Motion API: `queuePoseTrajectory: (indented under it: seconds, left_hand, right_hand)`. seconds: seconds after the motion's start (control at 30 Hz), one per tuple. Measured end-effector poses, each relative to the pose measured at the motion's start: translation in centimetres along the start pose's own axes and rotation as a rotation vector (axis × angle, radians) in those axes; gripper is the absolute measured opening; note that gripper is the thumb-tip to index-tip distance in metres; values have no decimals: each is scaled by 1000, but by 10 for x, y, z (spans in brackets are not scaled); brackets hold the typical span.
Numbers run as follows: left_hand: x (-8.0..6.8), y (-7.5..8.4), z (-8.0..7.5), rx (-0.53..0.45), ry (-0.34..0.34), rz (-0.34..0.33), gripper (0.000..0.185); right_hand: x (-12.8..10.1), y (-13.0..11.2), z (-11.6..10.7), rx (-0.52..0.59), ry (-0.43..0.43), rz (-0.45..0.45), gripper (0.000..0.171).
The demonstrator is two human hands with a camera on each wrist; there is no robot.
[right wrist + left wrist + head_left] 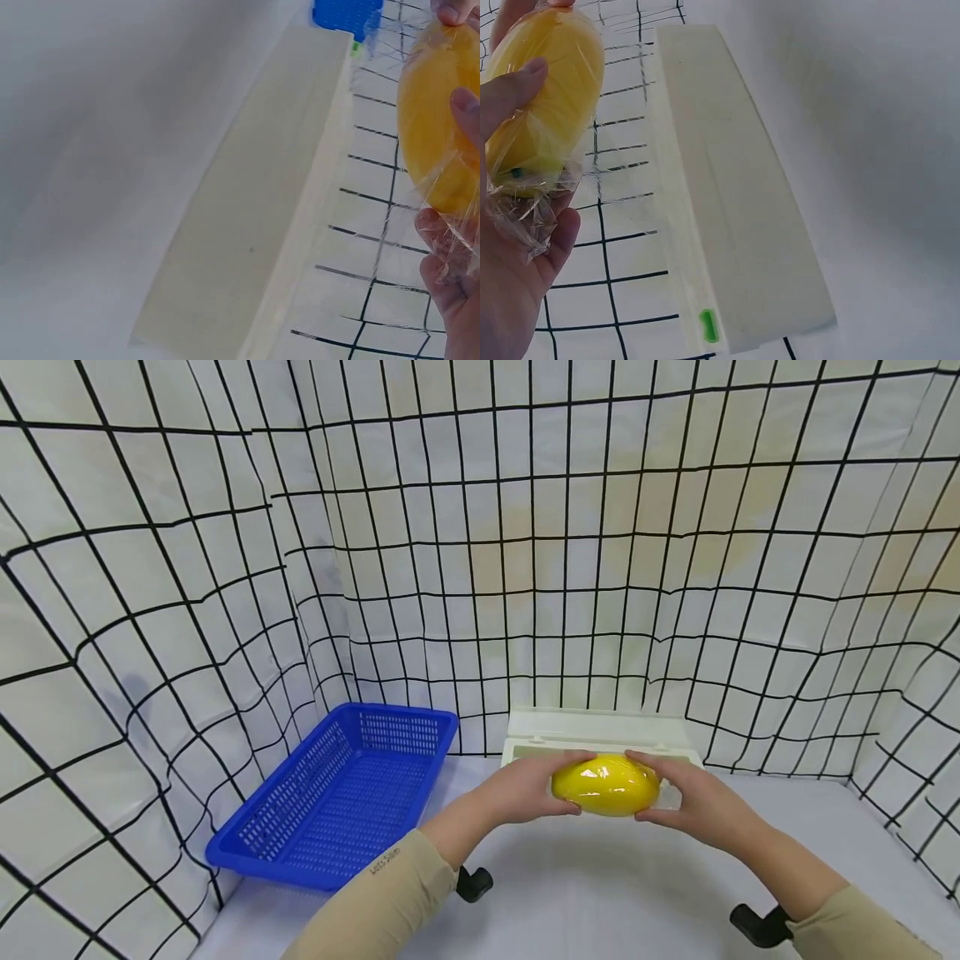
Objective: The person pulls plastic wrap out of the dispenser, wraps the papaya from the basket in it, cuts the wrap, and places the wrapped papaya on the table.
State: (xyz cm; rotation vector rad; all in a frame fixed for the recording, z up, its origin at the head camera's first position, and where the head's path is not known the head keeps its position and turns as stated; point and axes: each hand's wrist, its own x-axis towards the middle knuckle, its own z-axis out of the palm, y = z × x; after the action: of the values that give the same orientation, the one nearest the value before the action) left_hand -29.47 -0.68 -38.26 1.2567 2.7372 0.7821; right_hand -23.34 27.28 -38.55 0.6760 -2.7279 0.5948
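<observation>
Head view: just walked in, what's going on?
A person's left grip and right grip hold a yellow object in clear film, one at each end. In the head view, it covers part of a white box whose lid is open. A blue basket sits to the box's left.

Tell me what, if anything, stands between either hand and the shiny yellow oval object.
Only the crinkled clear plastic wrap lies between: the left hand and right hand hold the yellow oval object through it. Nothing else visible intervenes.
</observation>
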Motion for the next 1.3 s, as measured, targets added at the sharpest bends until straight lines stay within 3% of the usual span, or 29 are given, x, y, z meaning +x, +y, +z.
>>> queuePoseTrajectory:
  seconds: [0.43,0.67,0.9,1.3]
  left_hand:
    - [21,12,-38,-9,20,-21,71]
    - [27,12,-49,22,30,-21,73]
    - [32,14,-59,-81,85,-44,67]
    - [36,25,-75,-102,139,-21,63]
  right_hand:
    - [21,-2,-29,-21,40,-18,78]
    - [30,0,-36,-16,46,-4,79]
    - [36,-4,-47,17,52,15,79]
    - [41,-9,-66,9,90,-17,81]
